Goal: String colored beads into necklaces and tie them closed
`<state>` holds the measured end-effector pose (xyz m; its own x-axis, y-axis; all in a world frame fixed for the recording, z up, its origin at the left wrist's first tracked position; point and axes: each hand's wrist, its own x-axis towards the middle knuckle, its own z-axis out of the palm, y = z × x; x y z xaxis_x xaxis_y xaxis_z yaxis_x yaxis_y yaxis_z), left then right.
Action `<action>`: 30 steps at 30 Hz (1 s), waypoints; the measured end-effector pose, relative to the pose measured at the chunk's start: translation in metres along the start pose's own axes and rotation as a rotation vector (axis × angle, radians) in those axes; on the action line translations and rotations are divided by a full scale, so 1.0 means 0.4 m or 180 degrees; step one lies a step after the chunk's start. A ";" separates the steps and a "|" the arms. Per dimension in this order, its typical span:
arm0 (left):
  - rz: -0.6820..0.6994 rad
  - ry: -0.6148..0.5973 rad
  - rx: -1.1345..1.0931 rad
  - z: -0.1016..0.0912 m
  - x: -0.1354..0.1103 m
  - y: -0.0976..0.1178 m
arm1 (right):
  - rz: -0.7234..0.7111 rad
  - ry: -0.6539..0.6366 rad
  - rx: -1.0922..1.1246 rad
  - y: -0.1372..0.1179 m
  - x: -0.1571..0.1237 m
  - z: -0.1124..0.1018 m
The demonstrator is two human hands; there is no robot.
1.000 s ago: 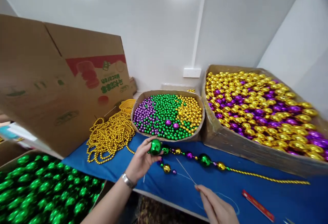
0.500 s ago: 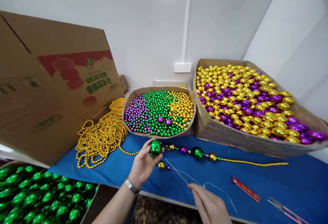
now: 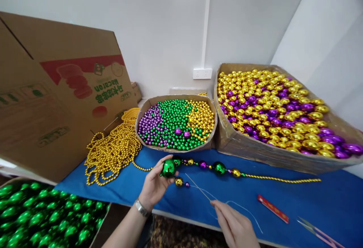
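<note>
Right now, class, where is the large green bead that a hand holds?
Head view, left of centre: the large green bead is held by the left hand above the blue table, in front of the small box of mixed beads.

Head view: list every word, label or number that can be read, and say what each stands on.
"Macaron": green print, upside down, on the cardboard box.
Larger green characters beside it: upside down, cannot be read.
Green marks on the box's left panel: blurred.
Red strip on the blue cloth: marks too small.
No text on the green ball in the left hand or the thread in the right hand.
</note>
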<state>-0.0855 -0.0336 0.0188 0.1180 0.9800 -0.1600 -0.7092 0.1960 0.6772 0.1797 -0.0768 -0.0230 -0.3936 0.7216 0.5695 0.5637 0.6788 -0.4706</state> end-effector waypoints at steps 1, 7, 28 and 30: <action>-0.0085 -0.0083 0.0031 0.006 -0.001 -0.005 | -0.0007 0.0019 -0.0026 0.003 -0.001 -0.002; -0.0347 -0.0148 0.0036 0.032 0.003 -0.038 | -0.0118 0.0043 -0.0140 0.011 0.000 -0.012; -0.0696 -0.0042 -0.0292 0.034 0.021 -0.063 | -0.0003 -0.0020 -0.0171 0.015 -0.005 -0.012; -0.0730 -0.0020 -0.0264 0.035 0.021 -0.064 | -0.0040 -0.0029 -0.0222 0.016 -0.007 -0.013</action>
<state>-0.0567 -0.0299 0.0102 0.2866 0.9105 -0.2981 -0.7179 0.4101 0.5625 0.1882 -0.0752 -0.0244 -0.4073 0.7145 0.5689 0.6078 0.6770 -0.4151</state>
